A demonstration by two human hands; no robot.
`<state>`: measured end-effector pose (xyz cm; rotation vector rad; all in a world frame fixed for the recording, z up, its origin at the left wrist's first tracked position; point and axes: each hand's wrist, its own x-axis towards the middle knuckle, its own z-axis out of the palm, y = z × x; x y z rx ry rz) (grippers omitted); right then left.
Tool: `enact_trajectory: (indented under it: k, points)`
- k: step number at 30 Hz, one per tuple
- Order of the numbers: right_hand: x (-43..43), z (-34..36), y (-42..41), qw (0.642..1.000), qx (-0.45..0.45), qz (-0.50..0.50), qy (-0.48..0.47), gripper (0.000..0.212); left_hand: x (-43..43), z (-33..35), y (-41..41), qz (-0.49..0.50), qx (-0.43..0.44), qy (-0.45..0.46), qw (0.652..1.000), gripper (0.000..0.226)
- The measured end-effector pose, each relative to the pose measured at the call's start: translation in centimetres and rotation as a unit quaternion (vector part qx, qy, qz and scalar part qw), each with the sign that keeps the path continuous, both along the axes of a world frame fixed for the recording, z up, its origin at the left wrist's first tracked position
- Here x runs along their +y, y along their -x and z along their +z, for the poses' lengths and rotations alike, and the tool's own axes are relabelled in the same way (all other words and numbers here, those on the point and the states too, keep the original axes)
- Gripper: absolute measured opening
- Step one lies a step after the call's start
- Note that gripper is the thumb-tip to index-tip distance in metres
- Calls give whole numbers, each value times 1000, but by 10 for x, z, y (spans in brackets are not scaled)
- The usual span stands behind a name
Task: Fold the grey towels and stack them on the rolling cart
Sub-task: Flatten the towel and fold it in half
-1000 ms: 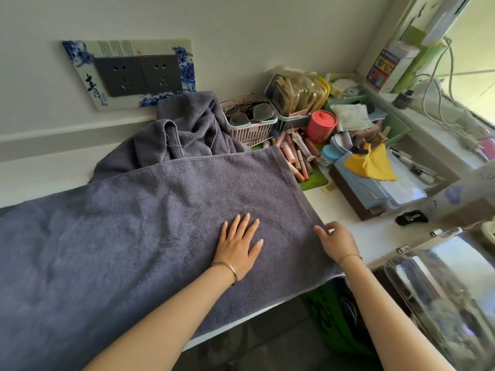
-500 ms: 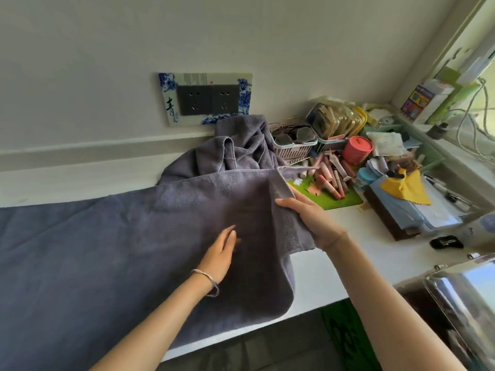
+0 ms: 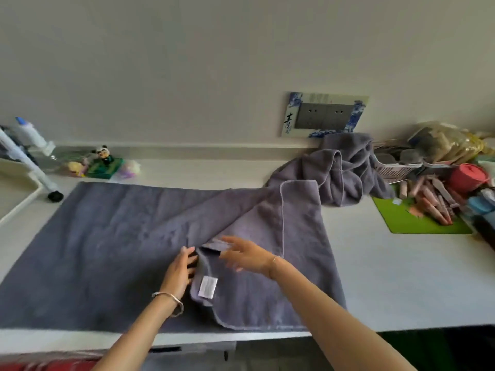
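my left hand (image 3: 178,271) rests with straight fingers on the plush grey towel (image 3: 107,236), at the edge of its folded-over end. my right hand (image 3: 247,254), blurred, fingers spread, is over that flap and grips nothing. one white rectangular label (image 3: 207,287) shows. the towel lies on the smooth white bench (image 3: 401,277). a second grey towel (image 3: 345,167) sits crumpled by the wall.

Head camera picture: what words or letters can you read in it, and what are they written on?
"青": big black character at the left end of the blue-and-white wall socket plate.
Small mark under that character: too small to read.
Fine print along the plate's top strip: too blurred to read.
White sewn-in tag on the spread grey towel: blurred, cannot be read.
No other readable text shows.
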<state>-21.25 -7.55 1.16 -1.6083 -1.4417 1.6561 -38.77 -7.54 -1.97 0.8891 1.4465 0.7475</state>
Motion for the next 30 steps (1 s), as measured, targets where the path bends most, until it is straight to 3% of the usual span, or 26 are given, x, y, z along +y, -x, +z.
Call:
enact_trajectory:
  k: [4, 6, 8, 12, 14, 17, 21, 24, 26, 30]
  points:
    - [3, -26, -4, 980, -148, -75, -108, 38, 7, -18, 40, -103, 236, -158, 953, 43]
    - [2, -37, -9, 964, -207, -87, -145, 37, 10, -26, 45, -179, 320, -188, 911, 76]
    - [0, -46, -10, 946, -252, -115, -170, 36, 9, -33, 50, -243, 400, -182, 865, 98]
    - [-5, -49, -23, 907, -333, -215, -143, 55, -2, -40, 52, -336, 466, -143, 806, 112]
    - [-15, -54, -35, 906, -342, -227, -103, 63, -7, -47, 54, -347, 492, -145, 785, 116]
    - [-40, -70, -51, 902, -397, -164, -41, 62, -17, -55, 51, -334, 499, -151, 785, 105]
    - [-67, -76, -78, 880, -451, -145, -16, 60, -40, -52, 30, -349, 498, -138, 781, 110]
    - [-76, -72, -92, 875, -457, -158, -5, 61, -55, -51, 15, -354, 507, -118, 777, 83]
    - [-71, -65, -93, 877, -445, -181, -11, 63, -56, -47, 9, -348, 503, -103, 785, 77]
    - [-50, -51, -91, 869, -405, -285, -4, 51, -54, -39, -3, -280, 478, -224, 801, 73]
